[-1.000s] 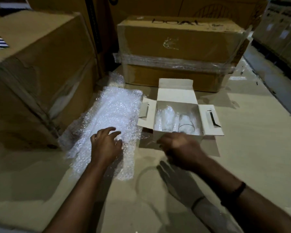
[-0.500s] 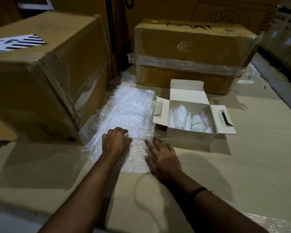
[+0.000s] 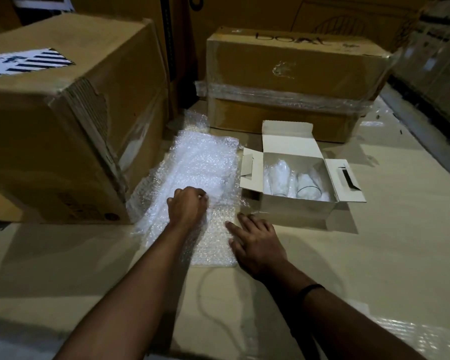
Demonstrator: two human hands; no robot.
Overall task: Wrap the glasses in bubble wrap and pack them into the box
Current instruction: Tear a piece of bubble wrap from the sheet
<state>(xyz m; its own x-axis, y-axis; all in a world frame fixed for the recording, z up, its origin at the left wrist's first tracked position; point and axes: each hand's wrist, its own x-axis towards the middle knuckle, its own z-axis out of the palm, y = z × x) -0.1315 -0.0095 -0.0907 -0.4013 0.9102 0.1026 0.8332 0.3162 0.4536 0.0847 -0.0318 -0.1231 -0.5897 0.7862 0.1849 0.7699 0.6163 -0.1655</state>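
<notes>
Bubble wrap [image 3: 200, 178]: white, soft, very light sheets stacked left of centre on the cardboard surface; lift by an edge.
Left hand [image 3: 187, 207]: fingers curled, apparently pinching the top sheet.
Right hand [image 3: 256, 242]: spread flat on the stack's near right corner.
Box [image 3: 296, 211]: white card, open, just right of the wrap.
Glasses [image 3: 307, 189]: inside the box; probably brittle and slick, so grasp round the body.

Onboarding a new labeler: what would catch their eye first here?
The bright bubble wrap spread at centre, left hand resting on it with fingers curled, right hand flat at its near right edge. Just right of it, the small white box stands open with glasses inside.
</notes>
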